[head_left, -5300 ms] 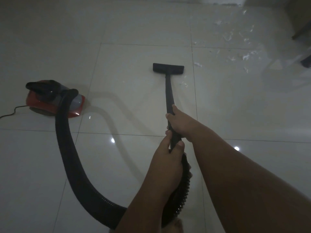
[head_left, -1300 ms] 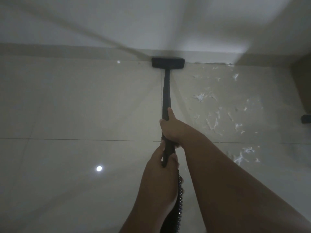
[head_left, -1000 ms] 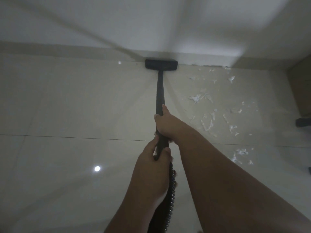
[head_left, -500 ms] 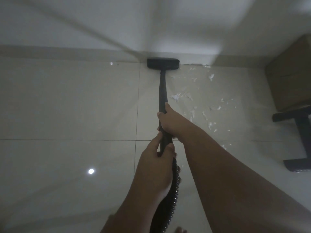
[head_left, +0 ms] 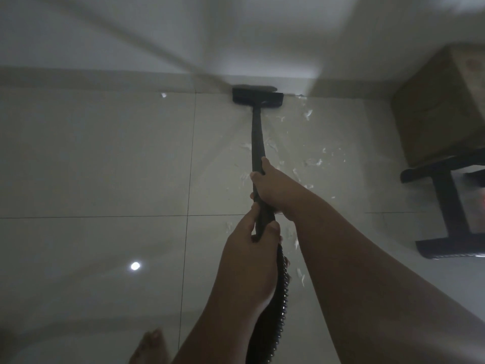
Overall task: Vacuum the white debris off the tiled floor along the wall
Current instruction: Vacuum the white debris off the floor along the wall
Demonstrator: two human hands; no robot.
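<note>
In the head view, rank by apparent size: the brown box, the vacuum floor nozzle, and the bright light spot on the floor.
1. brown box, largest though cut by the frame edge
2. floor nozzle
3. light spot, smallest

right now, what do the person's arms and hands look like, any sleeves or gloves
Both forearms are bare, no sleeve in view. The left hand and right hand wear no gloves; no watch or ring shows in the dim light.
</note>
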